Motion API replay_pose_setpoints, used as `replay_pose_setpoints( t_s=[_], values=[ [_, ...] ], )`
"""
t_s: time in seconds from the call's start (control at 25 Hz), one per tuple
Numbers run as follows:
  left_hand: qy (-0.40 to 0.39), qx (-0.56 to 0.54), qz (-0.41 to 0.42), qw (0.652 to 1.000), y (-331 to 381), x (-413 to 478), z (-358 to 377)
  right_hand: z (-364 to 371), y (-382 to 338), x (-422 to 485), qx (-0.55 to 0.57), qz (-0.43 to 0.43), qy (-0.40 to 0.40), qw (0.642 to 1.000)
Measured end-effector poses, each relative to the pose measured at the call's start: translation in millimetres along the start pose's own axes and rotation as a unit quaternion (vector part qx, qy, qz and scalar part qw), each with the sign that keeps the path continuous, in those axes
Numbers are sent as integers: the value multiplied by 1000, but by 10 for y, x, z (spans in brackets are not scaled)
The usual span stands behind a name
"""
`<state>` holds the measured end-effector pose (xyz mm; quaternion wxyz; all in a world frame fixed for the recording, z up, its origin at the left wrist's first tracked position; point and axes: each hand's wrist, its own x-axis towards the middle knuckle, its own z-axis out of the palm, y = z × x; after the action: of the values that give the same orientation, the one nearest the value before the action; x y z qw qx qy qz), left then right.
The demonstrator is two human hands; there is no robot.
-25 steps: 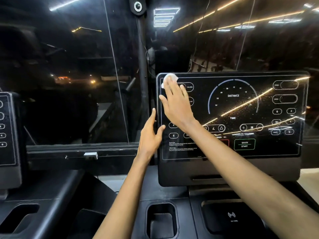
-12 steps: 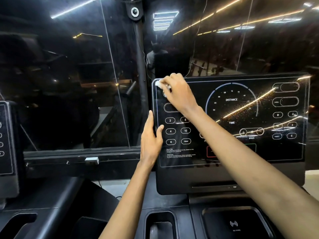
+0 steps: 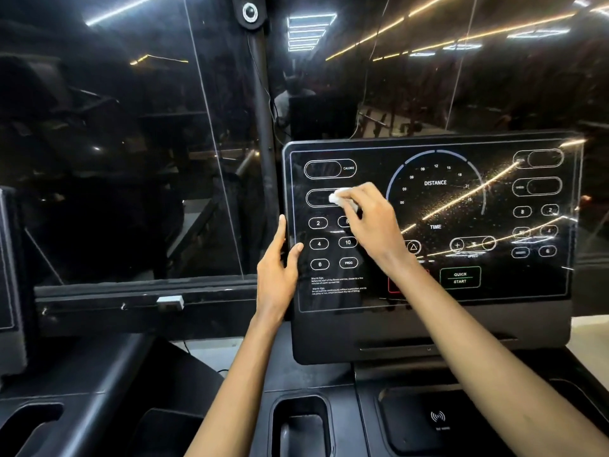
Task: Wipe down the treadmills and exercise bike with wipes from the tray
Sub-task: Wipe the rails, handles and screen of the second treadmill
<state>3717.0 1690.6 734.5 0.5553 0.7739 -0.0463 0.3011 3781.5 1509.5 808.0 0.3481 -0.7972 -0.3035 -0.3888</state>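
Braced rather than gripping, the left hand (image 3: 278, 272) lies against the left edge of the treadmill console (image 3: 428, 328), fingers straight up along the rim and thumb resting on the glass; it holds nothing. Just to its right, the small white wipe (image 3: 339, 196) is pressed to the screen over the second oval readout, above the number buttons. The right hand (image 3: 372, 222) has it bunched under curled fingertips, and that forearm crosses the lower middle of the panel.

From where I stand, this is the console-wiping step on one treadmill, with the work sitting in the left third of the screen. The right part, around the DISTANCE dial (image 3: 435, 183) and the far buttons, shows fine speckling where the ceiling lights reflect, so it looks unwiped. The next move probably calls for sweeping the wipe rightward across the dial with flat, even pressure while the other hand steadies the panel, going gently over the QUICK START button (image 3: 459, 277).

Below the console, a dark pocket (image 3: 29, 420) sits at far left, a deep cup holder (image 3: 300, 423) in the middle, and a shallow tray with a wireless mark (image 3: 438, 420) on the right. I cannot tell whether anything lies in the first two; the shallow tray shows only its mark. The tray of wipes is out of sight.
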Motion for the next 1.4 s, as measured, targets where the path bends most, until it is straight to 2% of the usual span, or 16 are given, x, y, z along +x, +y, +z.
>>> replay_pose_setpoints(
  t_s=[0.04, 0.16, 0.32, 0.48, 0.64, 0.8, 0.92, 1.04, 1.12, 1.28, 1.36, 1.4],
  values=[
    [10, -3, -7, 1000, -24, -57, 21, -2, -12, -149, -2, -2, -7, 1000],
    [32, -2, -24, 999, -69, -236, 71, 48, -80, -654, -13, -59, -103, 993],
    [31, -28, -62, 997, -219, -508, 113, 60, 1, -862, 20, 40, -41, 998],
    [22, -4, -90, 996, -361, -714, 78, 230, -132, -1313, 15, -27, -159, 987],
    [-2, -4, -102, 995, -424, -763, -15, 143, -25, -1561, 24, 66, -120, 990],
    [6, 7, -105, 994, -421, -868, 38, 208, -128, -1890, 25, 29, -211, 977],
    [5, 6, -105, 994, -432, -919, 49, 193, -79, -1876, 35, 103, -142, 984],
    [-4, 5, -103, 995, -461, -911, 14, 277, -205, -1740, 44, 130, -91, 986],
    [-15, 16, -107, 994, -483, -899, -1, 392, -289, -1626, 41, 109, -90, 989],
    [-35, 14, -99, 994, -543, -852, -73, 467, -345, -1791, 47, 11, -199, 979],
    [-37, 12, -100, 994, -570, -854, -78, 390, -304, -1929, 48, 4, -231, 972],
    [-38, 14, -105, 994, -559, -875, -61, 346, -261, -1955, 45, 20, -222, 974]
  ],
)
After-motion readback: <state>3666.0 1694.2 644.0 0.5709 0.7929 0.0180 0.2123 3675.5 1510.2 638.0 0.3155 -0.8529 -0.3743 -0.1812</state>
